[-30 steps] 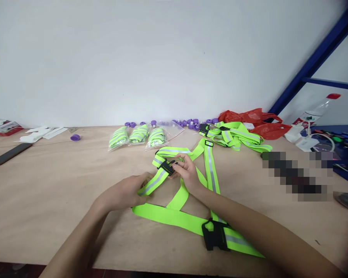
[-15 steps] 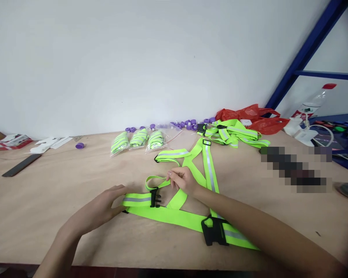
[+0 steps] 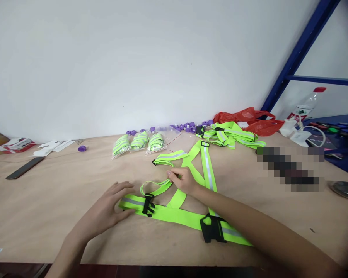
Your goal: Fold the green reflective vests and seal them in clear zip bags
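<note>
A neon-green reflective strap harness (image 3: 176, 214) lies spread on the brown table. My left hand (image 3: 113, 204) is at the harness's left end, fingers apart around the folded belt, with the thumb near its edge. Beside it sits a black pronged buckle half (image 3: 148, 205). My right hand (image 3: 184, 180) pinches the end of a thin green strap loop (image 3: 159, 189) that runs down to this buckle. The larger black socket buckle (image 3: 212, 228) lies below my right forearm. A black slider (image 3: 205, 144) sits at the top of the upright strap.
Three bagged green straps (image 3: 139, 140) lie near the wall, by several purple caps (image 3: 188, 126). More loose green straps (image 3: 234, 133) lie before a red plastic bag (image 3: 246, 116). A dark flat bar (image 3: 25, 168) is at left, a bottle (image 3: 306, 105) at right.
The pronged buckle has moved slightly left and tilted, and the thin loop reaches further left. My left hand's fingers have spread from the belt. The view has shifted slightly.
</note>
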Demonstrator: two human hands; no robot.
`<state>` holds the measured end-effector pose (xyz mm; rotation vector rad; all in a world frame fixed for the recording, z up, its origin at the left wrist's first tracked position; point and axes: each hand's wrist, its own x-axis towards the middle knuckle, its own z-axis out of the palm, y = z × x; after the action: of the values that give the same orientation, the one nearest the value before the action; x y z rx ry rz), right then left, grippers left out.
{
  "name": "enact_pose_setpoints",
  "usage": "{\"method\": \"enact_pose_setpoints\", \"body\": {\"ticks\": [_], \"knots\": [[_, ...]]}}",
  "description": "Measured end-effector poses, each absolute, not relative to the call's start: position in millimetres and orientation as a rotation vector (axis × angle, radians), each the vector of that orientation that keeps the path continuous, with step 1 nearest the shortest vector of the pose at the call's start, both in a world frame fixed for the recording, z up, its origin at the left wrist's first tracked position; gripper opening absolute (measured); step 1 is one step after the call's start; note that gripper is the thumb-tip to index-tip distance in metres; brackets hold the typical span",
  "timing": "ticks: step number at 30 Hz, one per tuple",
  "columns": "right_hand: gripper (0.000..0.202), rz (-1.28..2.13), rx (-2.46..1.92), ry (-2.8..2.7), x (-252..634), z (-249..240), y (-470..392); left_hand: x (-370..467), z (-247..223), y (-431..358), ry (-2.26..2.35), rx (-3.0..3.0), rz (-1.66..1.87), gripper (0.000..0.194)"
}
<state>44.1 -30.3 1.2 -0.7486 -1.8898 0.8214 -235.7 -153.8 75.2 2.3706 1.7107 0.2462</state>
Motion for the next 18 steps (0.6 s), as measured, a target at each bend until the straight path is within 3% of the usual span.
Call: {"method": "enact_pose_setpoints", "body": {"ticks": [6, 10, 15, 18], "knots": [[0.030, 0.370, -0.653, -2.068, 51, 22, -14, -201, 58, -157, 1.434, 2.667, 0.390, 0.030], [0.016, 0.101, -0.813, -2.347, 40, 46, 9, -188, 36, -171, 1.524, 2.646, 0.413, 0.036], [0.033, -0.089, -1.127, -2.756, -2, 60, 24, -172, 19, -187, 1.653, 2.540, 0.513, 0.039], [0.031, -0.087, -1.179, -2.838, -23, 58, 28, -166, 16, -191, 1.644, 2.479, 0.560, 0.037]]}}
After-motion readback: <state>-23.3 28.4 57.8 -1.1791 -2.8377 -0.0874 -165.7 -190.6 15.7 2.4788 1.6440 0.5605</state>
